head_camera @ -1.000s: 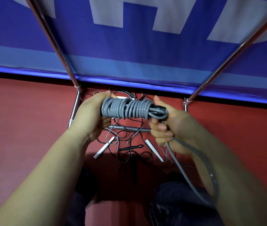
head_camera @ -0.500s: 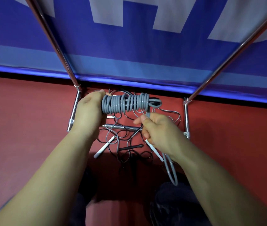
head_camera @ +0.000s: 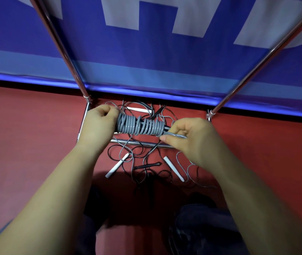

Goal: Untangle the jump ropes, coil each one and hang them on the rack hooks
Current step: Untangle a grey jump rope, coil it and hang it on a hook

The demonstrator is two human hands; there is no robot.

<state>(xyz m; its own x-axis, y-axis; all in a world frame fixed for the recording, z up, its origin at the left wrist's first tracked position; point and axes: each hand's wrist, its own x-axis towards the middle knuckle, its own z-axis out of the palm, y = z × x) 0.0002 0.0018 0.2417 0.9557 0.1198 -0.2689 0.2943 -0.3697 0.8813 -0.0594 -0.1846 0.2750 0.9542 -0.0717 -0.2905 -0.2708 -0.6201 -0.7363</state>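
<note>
Item: grey jump rope (head_camera: pixel 141 127), wound in tight turns round its black handles into a short bundle, held level above the rack's lower crossbar (head_camera: pixel 137 143).

Left hand (head_camera: pixel 98 124): grip closed round the bundle's left end.

Right hand (head_camera: pixel 190 134): grip narrow, thumb and fingers pinching the free tail of rope at the bundle's right end.

Below the bundle, on the red floor (head_camera: pixel 26 144): loose tangle of thin ropes (head_camera: pixel 141 162) with white handles (head_camera: pixel 117 165) and black ones, not yet sorted.

Step in hand, as judged: finishing the wrap and securing the tail. To do it well, keep the tail taut, lay the last turn snug against its neighbours, tuck the end under a turn, and let the left hand hold firm so the coils cannot spring loose. No hooks are visible.
</note>
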